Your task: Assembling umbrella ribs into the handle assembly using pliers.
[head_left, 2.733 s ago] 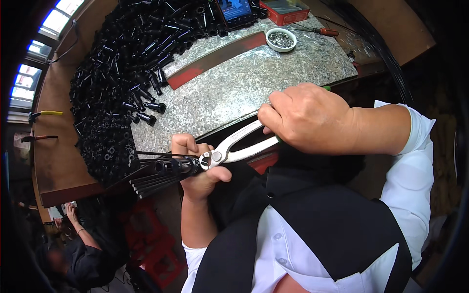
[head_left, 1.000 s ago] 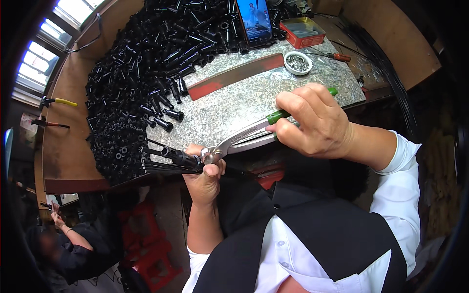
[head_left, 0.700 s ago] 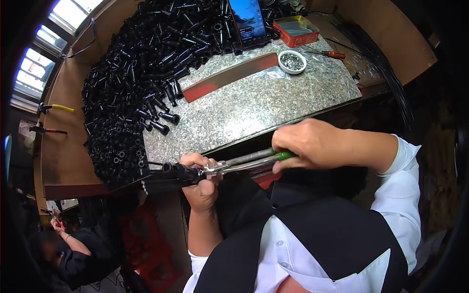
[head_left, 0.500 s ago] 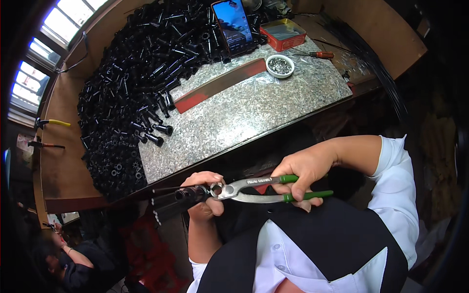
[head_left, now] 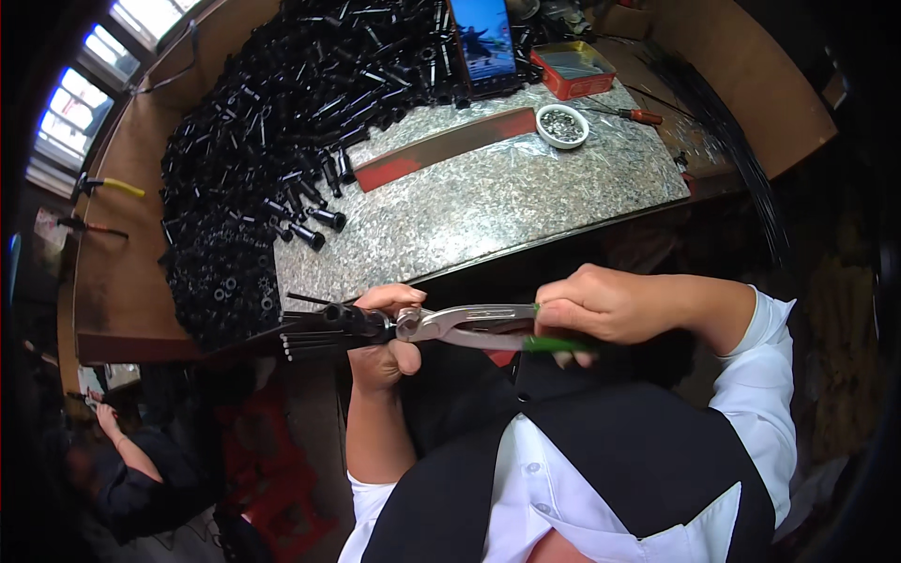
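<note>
Over my lap, my left hand (head_left: 383, 364) is closed round a bundle of black rods (head_left: 314, 346). Pale tips show on several rods, and a dark tubular fitting (head_left: 349, 321) sits at the end by my thumb. My right hand (head_left: 596, 308) grips the green handles of metal pincers (head_left: 450, 325), whose lower handle is smeared by motion. The round jaws of the pincers are at the fitting's end, between my left thumb and fingers. What the jaws bite on is too small to make out.
A speckled worktop (head_left: 422, 225) carries a red-brown strip (head_left: 441, 150), a white bowl of small metal pieces (head_left: 561, 126), a red tin (head_left: 574, 73), a screwdriver (head_left: 640, 115) and a phone (head_left: 483, 42). Black tubular parts (head_left: 282, 113) are heaped left. Another person (head_left: 141, 460) works lower left.
The pincers' handles have come closer together in my right hand. Both hands, with the pincers and the rods, have shifted a little up and left in view, while the worktop has shifted right.
</note>
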A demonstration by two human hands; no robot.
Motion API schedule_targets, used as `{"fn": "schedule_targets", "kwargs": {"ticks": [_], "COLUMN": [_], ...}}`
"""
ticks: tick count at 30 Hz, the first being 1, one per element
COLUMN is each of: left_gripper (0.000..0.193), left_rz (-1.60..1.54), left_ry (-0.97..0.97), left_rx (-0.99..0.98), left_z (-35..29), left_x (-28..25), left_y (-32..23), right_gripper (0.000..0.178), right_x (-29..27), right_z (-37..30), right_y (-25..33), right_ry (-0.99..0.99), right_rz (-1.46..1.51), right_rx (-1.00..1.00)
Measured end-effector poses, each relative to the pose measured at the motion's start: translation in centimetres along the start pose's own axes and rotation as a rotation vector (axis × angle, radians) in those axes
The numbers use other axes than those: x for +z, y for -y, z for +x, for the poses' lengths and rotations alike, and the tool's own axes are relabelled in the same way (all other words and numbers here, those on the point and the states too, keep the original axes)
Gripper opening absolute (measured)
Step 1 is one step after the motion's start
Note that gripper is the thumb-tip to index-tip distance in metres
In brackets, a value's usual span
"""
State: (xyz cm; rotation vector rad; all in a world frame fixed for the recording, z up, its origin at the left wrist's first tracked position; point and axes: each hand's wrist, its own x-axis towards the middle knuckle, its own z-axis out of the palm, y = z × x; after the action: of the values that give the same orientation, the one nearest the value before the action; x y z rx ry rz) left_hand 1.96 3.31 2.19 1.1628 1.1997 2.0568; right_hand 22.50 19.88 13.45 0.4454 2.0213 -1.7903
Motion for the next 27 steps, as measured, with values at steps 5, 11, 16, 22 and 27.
{"fn": "schedule_targets", "kwargs": {"ticks": [5, 11, 16, 22, 27], "left_gripper": [0.063, 0.078, 0.072, 0.057, 0.049], "left_rz": [-0.011, -0.023, 0.057, -0.026, -0.161], "left_ry": [0.141, 0.064, 0.251, 0.240, 0.183], "left_rx": [-0.041, -0.208, -0.117, -0.183, -0.157], "left_z": [0.7, 0.8, 1.6, 1.7, 1.3], "left_x": [0.0, -0.7, -0.9, 0.0, 1.0], "left_y": [-1.1, -1.8, -1.5, -1.1, -0.2], "right_gripper": [0.047, 0.042, 0.027, 0.050, 0.067], "right_x": [0.1, 0.2, -0.8, -0.1, -0.6], "right_z": [0.3, 1.6, 1.7, 1.8, 2.5], "right_y": [-0.9, -2.7, -3.5, -2.1, -1.8], "right_ry": [-0.009, -0.541, 0.325, -0.337, -0.543], "right_rz": [-0.331, -0.911, 0.474, -0.841, -1.029], "right_rx": [-0.149, -0.718, 0.075, -0.403, -0.402]}}
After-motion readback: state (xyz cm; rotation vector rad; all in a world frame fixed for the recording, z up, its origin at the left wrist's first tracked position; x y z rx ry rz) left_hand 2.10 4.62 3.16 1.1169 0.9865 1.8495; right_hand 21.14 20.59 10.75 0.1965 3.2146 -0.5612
